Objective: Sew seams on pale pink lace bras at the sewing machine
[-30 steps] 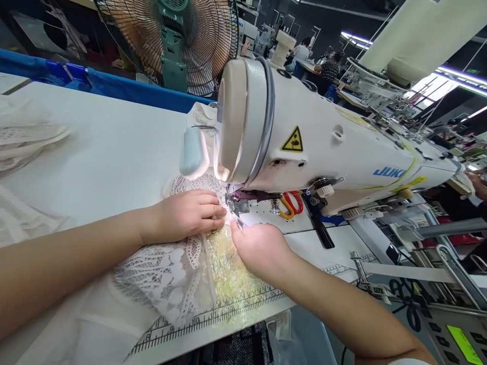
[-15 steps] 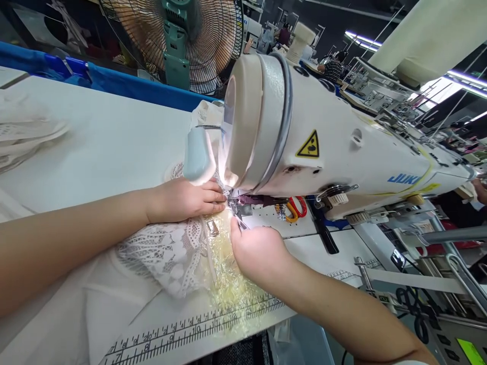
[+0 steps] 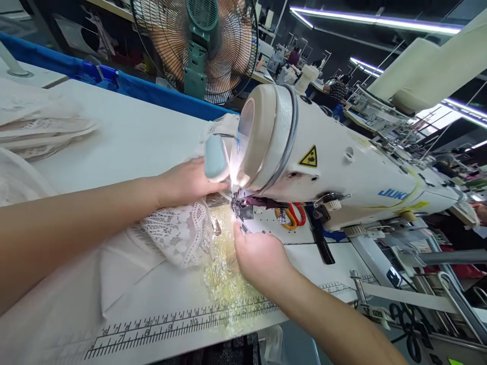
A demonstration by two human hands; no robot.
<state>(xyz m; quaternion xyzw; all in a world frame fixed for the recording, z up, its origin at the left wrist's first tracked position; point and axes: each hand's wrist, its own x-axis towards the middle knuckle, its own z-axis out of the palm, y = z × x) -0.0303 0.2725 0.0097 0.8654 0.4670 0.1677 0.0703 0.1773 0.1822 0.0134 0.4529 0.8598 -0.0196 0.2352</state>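
Observation:
My left hand (image 3: 186,182) lies flat on white lace fabric (image 3: 173,235), its fingertips reaching under the head of a white sewing machine (image 3: 323,162) toward the presser foot (image 3: 239,209). The right hand (image 3: 261,256) rests on the near side of the foot, its fingers pinching the fabric's edge against the table. Under the lace lies a yellowish, shiny patch (image 3: 224,274) of the table surface. A small light glows at the needle.
A ruler strip (image 3: 178,324) runs along the table's front edge. Folded lace pieces (image 3: 41,126) lie at the far left. Red-and-yellow snips (image 3: 292,215) sit under the machine arm. A standing fan (image 3: 198,45) is behind the table, other workstations beyond.
The lace has slid away from me under the presser foot, uncovering more of the ruler strip. My left hand has moved further back beside the machine head; the view has shifted right.

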